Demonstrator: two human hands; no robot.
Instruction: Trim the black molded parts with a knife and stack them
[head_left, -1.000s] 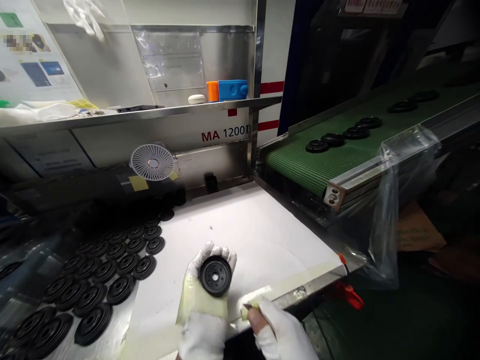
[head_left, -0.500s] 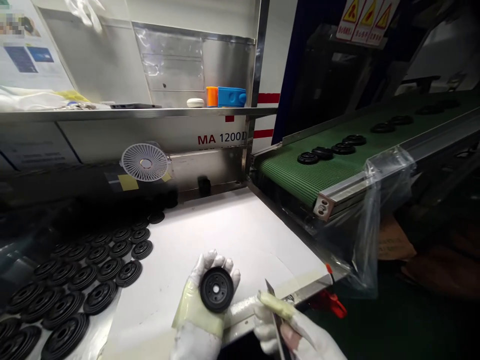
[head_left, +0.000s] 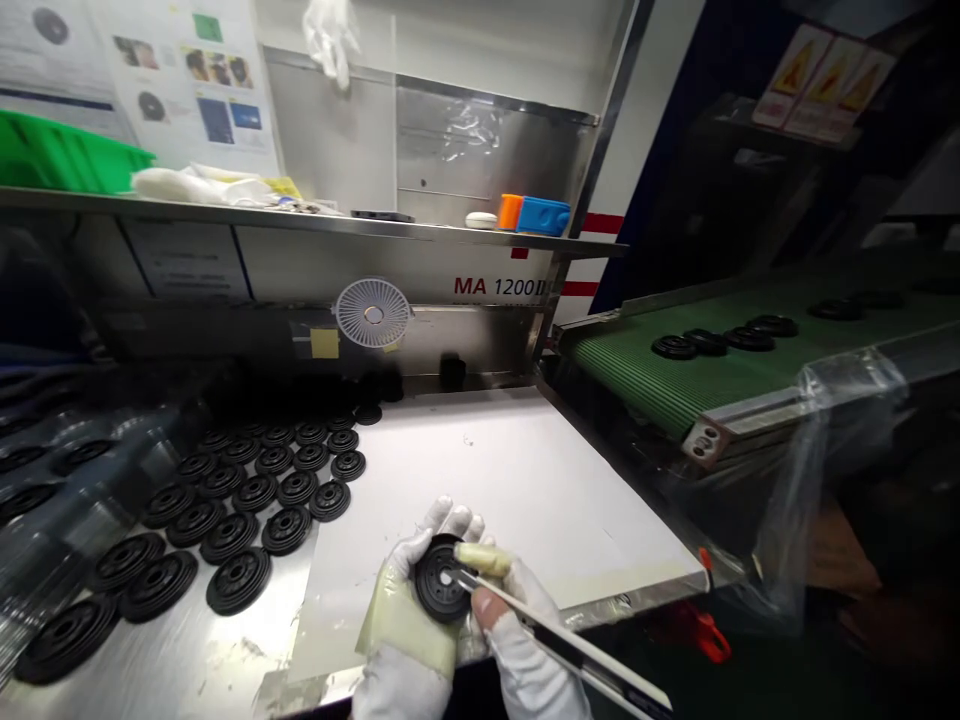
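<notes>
In my gloved left hand (head_left: 409, 610) lies a black ribbed plastic wheel (head_left: 433, 580), its face turned up toward me and the fingers curled behind it. My right hand (head_left: 517, 610), in a white glove with a bare thumb showing, grips a utility knife (head_left: 577, 645) with a pale handle. The blade tip is at the wheel's centre hole; whether it touches the rim of the hole I cannot tell. Both hands are over the front edge of the white sheet (head_left: 517, 470) on the table.
Several more black wheels (head_left: 255, 490) stand in rows on the metal table at left, beside clear plastic trays (head_left: 82, 540). At right a green conveyor belt (head_left: 637, 375) carries several wheels. A small fan (head_left: 373, 313) is fixed under the shelf (head_left: 435, 236). An orange-red clamp (head_left: 709, 635) hangs at the table's corner.
My right hand has brought the knife from beside the wheel onto its centre. The wheel stays in my left hand. The view has turned left, bringing more of the trays and a green bin into sight.
</notes>
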